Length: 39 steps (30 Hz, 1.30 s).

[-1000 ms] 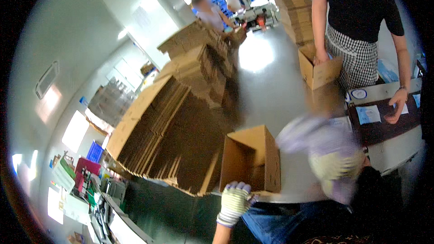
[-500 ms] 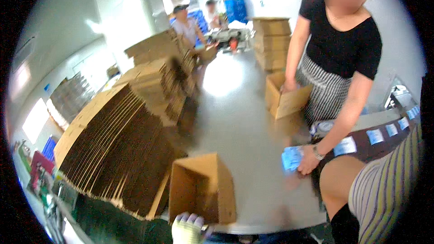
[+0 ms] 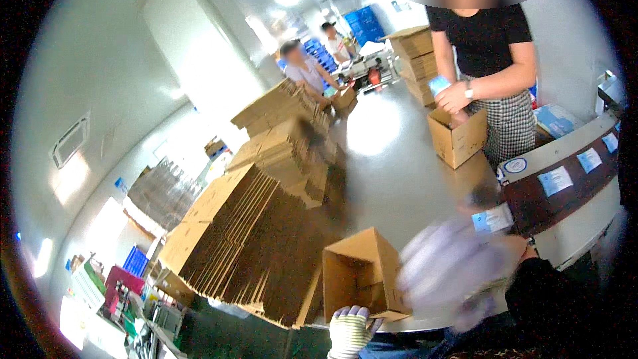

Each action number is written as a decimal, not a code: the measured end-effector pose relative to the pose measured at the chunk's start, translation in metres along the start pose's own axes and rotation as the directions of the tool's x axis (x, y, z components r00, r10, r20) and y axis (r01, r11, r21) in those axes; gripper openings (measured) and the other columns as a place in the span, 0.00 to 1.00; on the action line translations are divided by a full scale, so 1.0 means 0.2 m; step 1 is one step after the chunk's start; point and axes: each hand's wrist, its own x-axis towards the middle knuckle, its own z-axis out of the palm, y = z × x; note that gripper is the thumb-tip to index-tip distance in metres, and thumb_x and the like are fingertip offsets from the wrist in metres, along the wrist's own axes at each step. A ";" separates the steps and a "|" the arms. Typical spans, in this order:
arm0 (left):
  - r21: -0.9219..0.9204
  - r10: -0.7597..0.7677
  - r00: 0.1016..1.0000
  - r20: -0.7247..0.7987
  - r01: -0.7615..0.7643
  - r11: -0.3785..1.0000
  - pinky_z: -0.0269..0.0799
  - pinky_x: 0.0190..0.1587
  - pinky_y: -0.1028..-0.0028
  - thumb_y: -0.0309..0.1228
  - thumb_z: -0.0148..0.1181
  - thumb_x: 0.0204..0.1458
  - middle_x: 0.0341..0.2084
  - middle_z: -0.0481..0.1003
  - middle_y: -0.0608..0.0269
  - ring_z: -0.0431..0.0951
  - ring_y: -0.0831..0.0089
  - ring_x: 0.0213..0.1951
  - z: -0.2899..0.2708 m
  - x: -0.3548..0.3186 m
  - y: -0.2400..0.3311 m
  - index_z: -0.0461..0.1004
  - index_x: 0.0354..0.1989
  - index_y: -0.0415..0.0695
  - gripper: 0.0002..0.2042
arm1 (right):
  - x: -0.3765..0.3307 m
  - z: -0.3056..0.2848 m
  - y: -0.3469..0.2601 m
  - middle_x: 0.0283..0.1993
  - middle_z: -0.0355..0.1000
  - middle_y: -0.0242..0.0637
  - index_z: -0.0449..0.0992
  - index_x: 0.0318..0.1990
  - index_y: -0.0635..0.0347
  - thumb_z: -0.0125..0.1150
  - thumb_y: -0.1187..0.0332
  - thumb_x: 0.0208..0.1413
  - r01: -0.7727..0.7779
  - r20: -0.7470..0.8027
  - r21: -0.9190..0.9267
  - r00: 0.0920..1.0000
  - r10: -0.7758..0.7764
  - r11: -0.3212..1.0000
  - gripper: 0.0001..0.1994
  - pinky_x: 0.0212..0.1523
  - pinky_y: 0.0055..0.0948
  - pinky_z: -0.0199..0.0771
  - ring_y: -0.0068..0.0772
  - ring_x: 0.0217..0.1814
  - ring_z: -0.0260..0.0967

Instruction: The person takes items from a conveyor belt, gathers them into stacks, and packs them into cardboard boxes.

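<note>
My left hand (image 3: pixel 351 332), in a striped glove with lavender fingertips, is closed over the near rim of an open cardboard box (image 3: pixel 387 272) at the table's front edge. The box's mouth faces me, and I see nothing inside but bare cardboard. Just right of the box hangs my gloved right hand (image 3: pixel 452 272), large and smeared by motion, so its fingers cannot be read. Close beyond it lies a blue and white packet (image 3: pixel 493 219) at the near end of a dark conveyor belt (image 3: pixel 525 207).
Stacked flattened cartons (image 3: pixel 232 226) crowd the table's left side. Across the grey table (image 3: pixel 379 179), a co-worker in black holds a blue packet (image 3: pixel 438 84) over another box (image 3: pixel 458 138). More packets (image 3: pixel 555 181) line the belt at right. Two other people work farther back.
My right hand has swung from the far right toward the box. My left hand stays on its rim. The co-worker has brought blue packets from the belt side to their box. The view has tilted.
</note>
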 end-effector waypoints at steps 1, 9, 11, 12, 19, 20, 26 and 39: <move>-0.012 0.057 0.998 0.022 -0.057 0.998 0.67 0.40 0.59 0.42 0.61 0.44 0.26 0.71 0.56 0.73 0.56 0.34 0.02 0.02 0.01 0.70 0.28 0.44 0.14 | -0.01 0.00 -0.02 0.49 0.68 0.52 0.69 0.50 0.71 0.57 0.53 0.56 0.033 0.109 -0.009 0.994 -0.032 0.999 0.26 0.50 0.43 0.71 0.46 0.49 0.68; -0.051 0.064 0.998 0.025 -0.063 0.997 0.67 0.42 0.59 0.43 0.63 0.41 0.26 0.71 0.54 0.72 0.55 0.33 0.06 0.17 0.03 0.70 0.27 0.43 0.16 | -0.20 0.25 0.01 0.50 0.68 0.48 0.70 0.48 0.67 0.58 0.58 0.56 -0.291 0.284 0.300 0.936 0.206 0.908 0.20 0.50 0.43 0.69 0.46 0.51 0.66; -0.029 0.101 0.995 0.005 -0.101 0.994 0.66 0.40 0.59 0.43 0.63 0.42 0.25 0.71 0.54 0.72 0.55 0.33 0.08 0.18 0.01 0.70 0.26 0.43 0.16 | -0.24 0.28 -0.01 0.49 0.68 0.48 0.70 0.48 0.67 0.58 0.59 0.56 -0.306 0.288 0.304 0.932 0.219 0.902 0.20 0.50 0.43 0.69 0.46 0.51 0.66; -0.014 0.126 0.989 -0.071 -0.128 0.992 0.66 0.40 0.59 0.43 0.63 0.42 0.25 0.71 0.55 0.72 0.55 0.33 0.08 0.18 0.01 0.69 0.26 0.43 0.16 | -0.26 0.29 -0.01 0.49 0.68 0.48 0.70 0.48 0.67 0.58 0.59 0.56 -0.308 0.288 0.301 0.932 0.222 0.902 0.20 0.50 0.43 0.69 0.46 0.51 0.66; -0.003 0.051 0.997 0.063 -0.051 0.999 0.67 0.39 0.59 0.43 0.64 0.41 0.25 0.72 0.55 0.73 0.55 0.32 -0.01 0.17 0.03 0.70 0.28 0.44 0.16 | -0.30 0.42 0.02 0.49 0.68 0.48 0.70 0.48 0.66 0.58 0.59 0.55 -0.317 0.297 0.291 0.927 0.230 0.903 0.20 0.50 0.43 0.69 0.46 0.51 0.66; 0.014 0.072 0.997 0.028 -0.072 0.997 0.68 0.37 0.60 0.43 0.63 0.43 0.24 0.71 0.56 0.73 0.56 0.30 -0.01 0.18 0.04 0.70 0.27 0.45 0.15 | -0.30 0.45 0.03 0.49 0.68 0.48 0.70 0.48 0.66 0.58 0.59 0.55 -0.321 0.285 0.308 0.929 0.235 0.895 0.20 0.50 0.43 0.69 0.46 0.51 0.66; 0.161 0.134 0.976 -0.174 -0.106 0.981 0.66 0.32 0.63 0.50 0.64 0.40 0.19 0.68 0.63 0.70 0.63 0.25 0.11 0.30 0.01 0.65 0.22 0.48 0.19 | -0.30 0.44 0.11 0.49 0.68 0.47 0.70 0.48 0.66 0.59 0.59 0.55 -0.278 0.255 0.309 0.946 0.202 0.910 0.20 0.50 0.43 0.69 0.46 0.51 0.66; 0.111 -0.007 1.000 -0.022 0.009 0.994 0.66 0.32 0.62 0.47 0.65 0.38 0.18 0.67 0.60 0.70 0.59 0.24 0.10 0.17 0.00 0.65 0.21 0.47 0.19 | -0.29 0.49 0.23 0.48 0.69 0.46 0.70 0.47 0.65 0.59 0.60 0.54 -0.255 0.273 0.278 0.945 0.178 0.926 0.19 0.50 0.43 0.69 0.46 0.51 0.66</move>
